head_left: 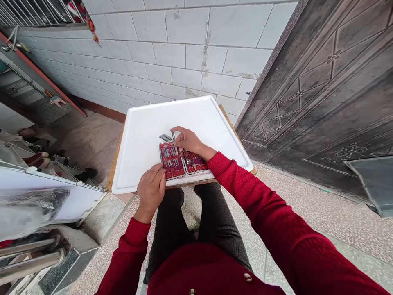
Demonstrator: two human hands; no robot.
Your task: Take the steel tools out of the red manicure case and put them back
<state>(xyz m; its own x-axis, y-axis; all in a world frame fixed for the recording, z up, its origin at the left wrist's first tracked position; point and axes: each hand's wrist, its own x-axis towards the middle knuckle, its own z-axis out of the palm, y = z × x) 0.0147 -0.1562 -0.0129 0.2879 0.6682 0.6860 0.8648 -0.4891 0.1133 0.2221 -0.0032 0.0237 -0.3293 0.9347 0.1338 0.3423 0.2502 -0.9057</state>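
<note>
An open manicure case (173,171) with a dark red lining lies on a white board (144,135). Slim metal tools sit in rows in its left half; small scissors (195,167) and nail clippers (188,160) are in the right half. My left hand (152,186) is closed at the case's lower left edge, fingertips on the rim. Above the case, my right hand (189,141) pinches a slim metal manicure tool (173,137), held roughly upright; its exact kind is too small to tell. Silvery metal pieces (166,137) lie on the board just beyond the case.
The white board rests on a wooden top (227,116) at a tiled wall (175,53). To the right stands a dark carved door (307,90). A rack with shoes (39,159) and metal pipes (33,260) are on the left. My legs are just below the board's near edge.
</note>
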